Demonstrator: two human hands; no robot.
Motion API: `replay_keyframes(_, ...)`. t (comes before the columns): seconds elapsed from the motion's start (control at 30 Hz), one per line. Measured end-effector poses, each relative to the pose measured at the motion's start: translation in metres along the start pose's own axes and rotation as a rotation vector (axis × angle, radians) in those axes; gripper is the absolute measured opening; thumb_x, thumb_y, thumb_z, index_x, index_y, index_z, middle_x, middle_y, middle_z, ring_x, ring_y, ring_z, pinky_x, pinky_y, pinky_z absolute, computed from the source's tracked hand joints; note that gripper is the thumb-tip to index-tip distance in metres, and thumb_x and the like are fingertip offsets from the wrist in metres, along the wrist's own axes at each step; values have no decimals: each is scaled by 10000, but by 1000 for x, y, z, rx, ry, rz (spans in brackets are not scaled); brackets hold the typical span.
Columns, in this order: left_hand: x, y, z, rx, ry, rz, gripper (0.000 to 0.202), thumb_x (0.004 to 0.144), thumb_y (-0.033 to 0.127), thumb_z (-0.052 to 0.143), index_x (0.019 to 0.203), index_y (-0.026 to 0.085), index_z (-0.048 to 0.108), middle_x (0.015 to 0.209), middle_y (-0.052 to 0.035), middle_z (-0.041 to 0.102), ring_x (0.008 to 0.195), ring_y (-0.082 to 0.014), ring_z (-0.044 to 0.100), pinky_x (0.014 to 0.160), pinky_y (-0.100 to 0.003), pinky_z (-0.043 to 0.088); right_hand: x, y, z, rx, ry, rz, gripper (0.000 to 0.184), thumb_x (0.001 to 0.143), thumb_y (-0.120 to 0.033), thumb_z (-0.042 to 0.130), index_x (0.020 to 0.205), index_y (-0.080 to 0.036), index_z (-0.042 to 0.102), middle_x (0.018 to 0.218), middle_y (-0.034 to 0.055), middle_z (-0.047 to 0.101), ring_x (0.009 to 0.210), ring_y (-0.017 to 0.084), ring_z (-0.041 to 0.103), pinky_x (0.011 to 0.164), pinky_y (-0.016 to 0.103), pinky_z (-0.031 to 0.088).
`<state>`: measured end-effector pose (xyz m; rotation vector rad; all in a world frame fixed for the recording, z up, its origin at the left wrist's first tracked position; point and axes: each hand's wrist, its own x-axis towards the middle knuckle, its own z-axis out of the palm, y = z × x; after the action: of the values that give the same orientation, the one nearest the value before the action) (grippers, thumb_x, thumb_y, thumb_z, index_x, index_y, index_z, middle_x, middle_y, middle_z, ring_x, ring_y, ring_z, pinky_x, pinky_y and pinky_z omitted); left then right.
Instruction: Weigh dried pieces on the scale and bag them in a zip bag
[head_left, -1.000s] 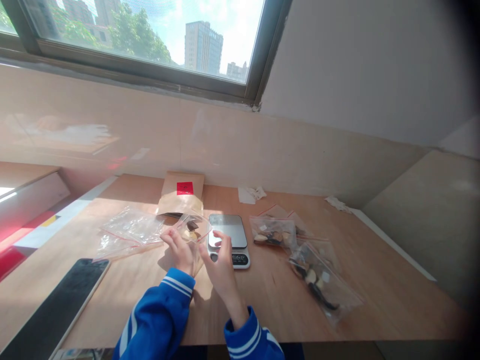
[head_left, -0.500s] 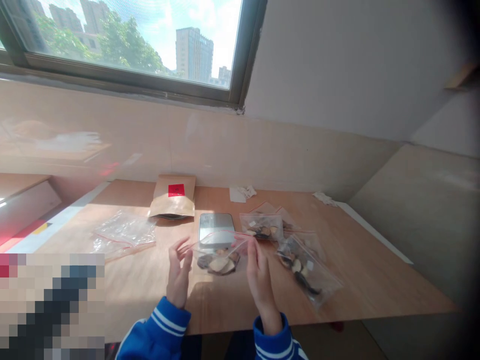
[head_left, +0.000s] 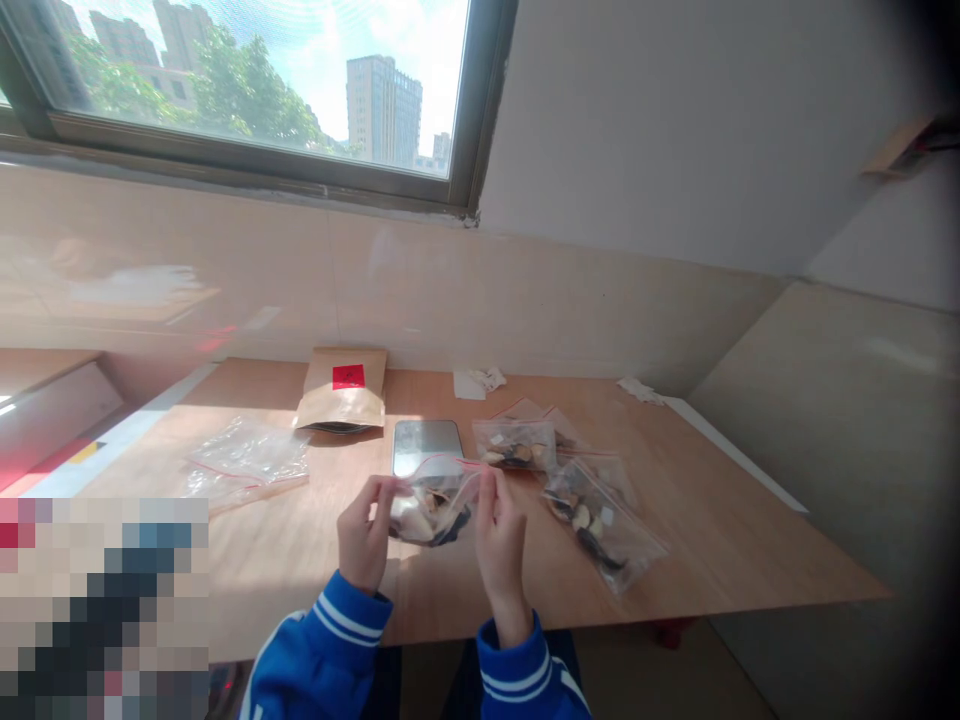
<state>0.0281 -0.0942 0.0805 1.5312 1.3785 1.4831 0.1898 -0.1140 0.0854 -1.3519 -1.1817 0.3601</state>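
A clear zip bag (head_left: 433, 508) with a red seal strip hangs between my two hands. Pale and dark dried slices lie in its lower part. My left hand (head_left: 366, 530) pinches the bag's top left corner between thumb and fingers. At the top right edge, my right hand (head_left: 501, 540) grips the bag near the strip. The bag's mouth looks parted in the middle. Just behind it lies a flat silver scale (head_left: 427, 445), its near part hidden by the bag.
Several filled zip bags (head_left: 600, 520) lie to the right on the wooden table (head_left: 720, 540). Flat clear bags (head_left: 251, 460) lie at left. A brown paper pouch (head_left: 343, 400) with a red label stands behind. Crumpled paper (head_left: 480, 382) sits near the wall. Pixelation covers the lower left.
My left hand has closed onto the bag's left corner from a looser pose. My hands have come nearer each other, and the bag's mouth has bowed wider. The view has shifted slightly.
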Motion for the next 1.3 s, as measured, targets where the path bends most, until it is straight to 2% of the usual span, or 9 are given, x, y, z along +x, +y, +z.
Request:
replay_keyframes(0.1,2,-8,1,3,92,8,380,872,506,453,776,198,653,672,-13,651,652,-157,602,671,-269,476,1,14,-1,71,66,111,485,921,-549,365,776,-172,633,660,45,633,618,171,587,603,270,445)
replay_keyframes(0.33,4,-41,17,-144,-6,-149,428,836,567,470,812,176,642,690,-21,634,674,-163,598,634,-267,469,-4,57,8,230,47,221,530,883,-597,402,797,-147,667,676,58,661,601,165,586,607,280,485)
replay_keyframes(0.5,3,-45,20,-168,-44,-217,413,815,571,499,823,177,623,805,-46,659,722,-170,607,632,-269,481,-7,76,9,286,24,284,447,838,-587,495,829,-162,634,715,54,683,645,181,632,629,290,509)
replay_keyframes(0.63,0,-39,16,-164,-96,-157,399,833,535,484,873,177,655,1040,-92,668,938,-215,621,740,-298,504,-6,77,7,316,-9,282,418,839,-561,510,872,-165,640,771,61,695,734,198,651,695,302,510)
replay_keyframes(0.73,-3,-36,17,-192,-61,-170,369,843,496,492,918,179,665,1049,-95,675,994,-225,620,801,-312,502,-6,76,7,297,-40,279,426,849,-562,492,874,-165,645,816,66,695,772,199,647,718,297,497)
replay_keyframes(0.83,-3,-37,19,-206,-30,-188,357,835,483,513,921,176,673,1021,-99,688,967,-227,635,809,-318,506,-7,77,9,304,-74,263,435,840,-555,511,932,-154,653,881,83,702,810,201,645,730,298,492)
replay_keyframes(0.93,-1,-42,17,-217,14,-196,364,832,490,515,898,168,671,913,-86,703,889,-210,649,790,-306,508,-7,77,9,316,-47,256,417,834,-528,544,952,-142,651,842,80,701,753,190,636,714,300,492)
replay_keyframes(1.1,1,-51,11,-180,55,-261,395,817,535,509,826,163,644,702,-25,662,641,-148,611,607,-246,480,-8,75,7,307,12,261,395,846,-504,546,911,-132,662,721,49,673,617,152,578,634,272,473)
replay_keyframes(1.3,1,-52,13,-180,49,-183,365,819,509,520,815,169,651,772,-29,676,707,-156,621,670,-253,479,-7,75,5,311,25,247,388,833,-500,566,902,-135,676,743,55,681,677,167,601,664,278,468)
